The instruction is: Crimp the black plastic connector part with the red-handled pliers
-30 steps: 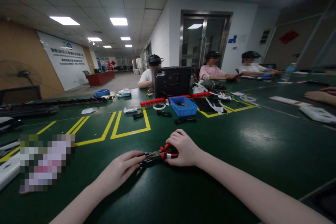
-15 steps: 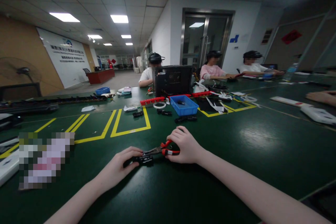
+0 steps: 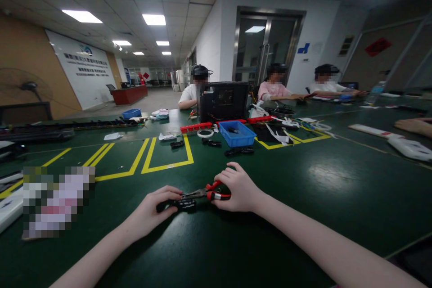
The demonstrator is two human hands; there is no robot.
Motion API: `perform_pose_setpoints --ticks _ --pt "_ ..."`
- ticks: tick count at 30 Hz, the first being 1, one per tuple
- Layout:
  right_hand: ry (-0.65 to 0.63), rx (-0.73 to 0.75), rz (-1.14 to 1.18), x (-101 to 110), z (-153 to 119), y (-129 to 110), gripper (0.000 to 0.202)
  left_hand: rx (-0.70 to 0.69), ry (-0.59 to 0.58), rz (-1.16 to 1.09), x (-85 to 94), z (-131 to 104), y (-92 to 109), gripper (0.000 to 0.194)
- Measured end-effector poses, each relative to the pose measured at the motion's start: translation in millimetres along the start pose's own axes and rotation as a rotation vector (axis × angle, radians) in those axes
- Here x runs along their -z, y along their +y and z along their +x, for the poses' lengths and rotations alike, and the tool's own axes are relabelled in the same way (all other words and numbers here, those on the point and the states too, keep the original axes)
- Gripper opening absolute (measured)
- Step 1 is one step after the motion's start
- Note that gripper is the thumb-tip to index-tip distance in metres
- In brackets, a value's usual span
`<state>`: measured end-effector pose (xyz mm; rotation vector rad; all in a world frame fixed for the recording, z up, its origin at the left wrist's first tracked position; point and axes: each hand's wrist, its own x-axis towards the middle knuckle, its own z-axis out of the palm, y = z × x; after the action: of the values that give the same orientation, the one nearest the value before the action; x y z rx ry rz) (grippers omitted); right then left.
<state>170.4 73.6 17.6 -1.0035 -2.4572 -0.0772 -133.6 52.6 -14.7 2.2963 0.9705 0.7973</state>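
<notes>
My left hand [image 3: 157, 207] is closed around a small black part [image 3: 186, 205] low over the green table. Red-handled pliers [image 3: 218, 196] are in my right hand [image 3: 238, 189], its fingers wrapped round the handles. The pliers' jaws point left and lie along the top of the black part, near my left fingertips. Whether the jaw tips pinch anything is too small to tell.
A blue bin [image 3: 237, 135] with a dark item inside stands beyond my hands, with black bundles [image 3: 239, 151] before it. Behind are red strips [image 3: 195, 128] and a black case [image 3: 222, 101]. White power strips lie at both sides. Several people sit around the table [image 3: 303, 216].
The view has shifted slightly. My left hand and the black part have moved a little to the left; the pliers are still in my right hand.
</notes>
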Motion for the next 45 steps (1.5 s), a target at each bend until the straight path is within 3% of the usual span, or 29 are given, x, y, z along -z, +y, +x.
perform_pose_setpoints --ticks 10,18,35,45 --pt "-0.087 -0.043 -0.014 5.7 0.1 -8.1 0.043 0.020 0.000 0.150 -2.3 -4.5 1.8 0.030" --pt "-0.078 -0.084 0.013 0.5 0.3 -15.6 0.042 -0.006 0.004 0.211 -4.2 -5.6 -4.6 0.030" --pt "-0.101 0.011 -0.047 0.3 1.8 -11.2 0.046 0.103 -0.045 0.039 -2.8 0.6 7.5 0.010" --pt "-0.163 -0.002 -0.012 -3.3 2.3 -5.3 0.044 0.135 -0.060 0.032 -4.8 1.7 15.6 0.011"
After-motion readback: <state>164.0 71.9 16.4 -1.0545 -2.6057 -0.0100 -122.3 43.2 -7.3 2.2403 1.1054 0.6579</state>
